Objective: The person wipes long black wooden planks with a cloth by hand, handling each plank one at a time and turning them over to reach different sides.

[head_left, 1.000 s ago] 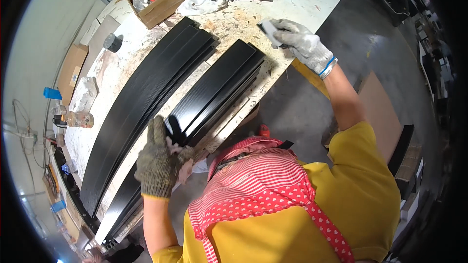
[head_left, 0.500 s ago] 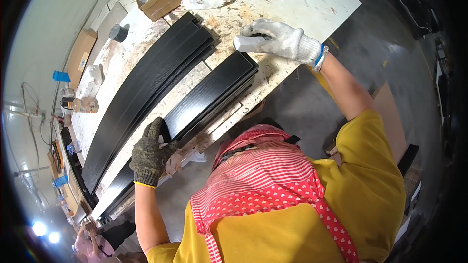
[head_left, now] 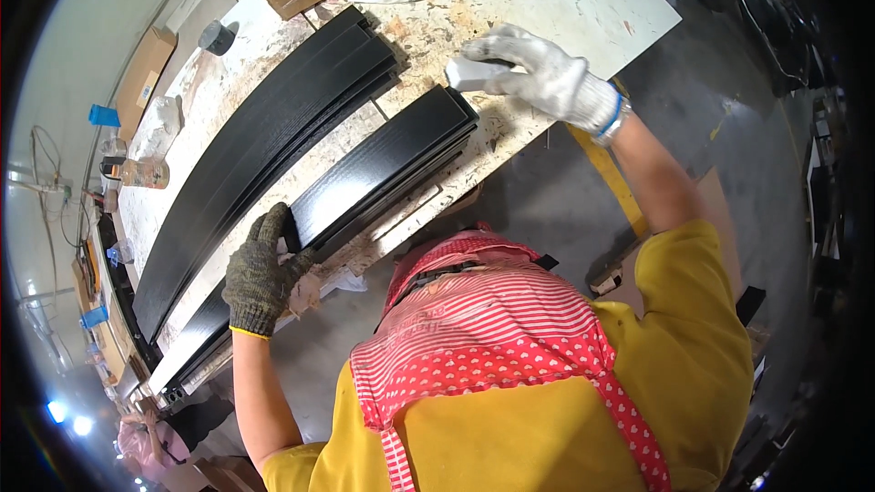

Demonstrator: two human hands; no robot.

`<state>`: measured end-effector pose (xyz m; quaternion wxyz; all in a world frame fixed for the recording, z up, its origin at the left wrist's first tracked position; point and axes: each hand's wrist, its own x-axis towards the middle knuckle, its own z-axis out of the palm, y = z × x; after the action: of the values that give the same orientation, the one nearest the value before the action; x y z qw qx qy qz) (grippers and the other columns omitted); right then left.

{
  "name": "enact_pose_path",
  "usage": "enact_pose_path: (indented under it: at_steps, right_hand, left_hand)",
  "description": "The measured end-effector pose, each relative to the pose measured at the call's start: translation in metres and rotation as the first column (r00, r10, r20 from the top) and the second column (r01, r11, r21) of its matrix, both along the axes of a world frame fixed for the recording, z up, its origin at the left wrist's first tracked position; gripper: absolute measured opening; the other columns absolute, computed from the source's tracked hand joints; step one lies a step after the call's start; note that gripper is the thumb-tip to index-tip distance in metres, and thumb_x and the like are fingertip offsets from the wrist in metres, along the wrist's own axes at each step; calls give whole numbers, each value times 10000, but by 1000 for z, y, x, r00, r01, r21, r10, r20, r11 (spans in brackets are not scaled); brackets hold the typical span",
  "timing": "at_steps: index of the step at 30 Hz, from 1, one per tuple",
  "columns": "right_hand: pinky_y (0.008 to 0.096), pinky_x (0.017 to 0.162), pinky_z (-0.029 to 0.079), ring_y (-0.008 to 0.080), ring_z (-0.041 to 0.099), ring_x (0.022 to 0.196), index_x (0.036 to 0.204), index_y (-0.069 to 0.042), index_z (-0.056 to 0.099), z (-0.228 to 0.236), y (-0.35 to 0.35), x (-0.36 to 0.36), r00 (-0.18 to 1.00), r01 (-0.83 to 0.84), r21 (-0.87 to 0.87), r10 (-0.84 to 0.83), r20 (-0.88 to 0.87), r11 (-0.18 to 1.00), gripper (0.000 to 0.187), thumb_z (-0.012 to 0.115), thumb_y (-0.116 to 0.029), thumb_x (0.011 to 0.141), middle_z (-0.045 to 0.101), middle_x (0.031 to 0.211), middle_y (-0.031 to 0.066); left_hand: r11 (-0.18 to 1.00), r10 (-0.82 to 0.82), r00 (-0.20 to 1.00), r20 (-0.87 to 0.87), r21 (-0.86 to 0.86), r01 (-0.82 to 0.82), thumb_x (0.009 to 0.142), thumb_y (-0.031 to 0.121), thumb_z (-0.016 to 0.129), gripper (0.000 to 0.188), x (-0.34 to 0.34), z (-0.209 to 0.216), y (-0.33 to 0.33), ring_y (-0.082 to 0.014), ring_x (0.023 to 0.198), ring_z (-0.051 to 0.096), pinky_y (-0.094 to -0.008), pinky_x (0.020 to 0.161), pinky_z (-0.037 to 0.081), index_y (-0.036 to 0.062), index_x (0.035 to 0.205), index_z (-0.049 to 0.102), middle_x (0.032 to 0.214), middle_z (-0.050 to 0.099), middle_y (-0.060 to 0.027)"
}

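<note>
The left hand (head_left: pixel 258 275), in a dark glove, has its grip closed on the near end of a short stack of black boards (head_left: pixel 378 171) at mid-frame on the worktop (head_left: pixel 583 0). The right hand (head_left: pixel 540 73) grips what looks like a pale block (head_left: pixel 467 71) at the stack's far end.

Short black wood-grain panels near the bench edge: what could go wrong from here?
1. The short black wood-grain panels lie close to the worn white workbench's front edge; a push could tip them off.
2. The left hand in the dark knit glove grips their near end, so fingers could get pinched.
3. The right hand in the white glove presses a small pale block near the far end; it could scuff the finish.
</note>
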<state>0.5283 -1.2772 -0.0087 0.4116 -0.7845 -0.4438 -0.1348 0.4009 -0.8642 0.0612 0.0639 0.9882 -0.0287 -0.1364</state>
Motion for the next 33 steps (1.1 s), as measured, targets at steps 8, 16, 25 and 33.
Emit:
enact_pose_path:
  at_steps: [8, 16, 25, 33]
  right_hand:
    - [353, 917, 516, 276, 618, 1035, 1156, -1, 620, 39, 0, -46, 707, 117, 56, -44, -706, 992, 342, 709, -96, 839, 619, 1126, 128]
    - [365, 859, 541, 301, 629, 998, 1144, -18, 605, -17, 48, -97, 808, 581, 127, -550, -212, 804, 351, 737, -93, 827, 584, 1178, 165]
    - [368, 803, 566, 247, 645, 974, 1213, -82, 485, 1, 134, -145, 819, 569, -25, -570, -61, 822, 491, 738, -117, 795, 606, 1187, 100]
    - [426, 825, 546, 329, 630, 920, 1144, -70, 588, 1, 153, -141, 592, 800, -245, -786, 177, 547, 324, 647, -206, 856, 593, 1038, 139]
  left_hand:
    - [1000, 5, 1000, 15, -7, -5, 783, 272, 795, 696, -4, -4, 3, -343, 1177, 609, -408, 973, 502, 115, 1401, 518, 1358, 579, -167]
    - [998, -51, 997, 61, 41, 48, 783, 322, 796, 716, -4, -5, 4, -365, 1135, 625, -429, 939, 510, 110, 1403, 509, 1333, 594, -176]
    - [976, -60, 986, 159, -199, 91, 836, 248, 766, 619, -17, 2, 32, -331, 1174, 623, -403, 978, 503, 70, 1380, 532, 1333, 602, -181]
    - [953, 293, 955, 41, -93, -288, 919, 299, 684, 577, -99, 6, 290, -305, 1313, 507, -409, 1086, 402, 14, 1392, 517, 1381, 566, -180]
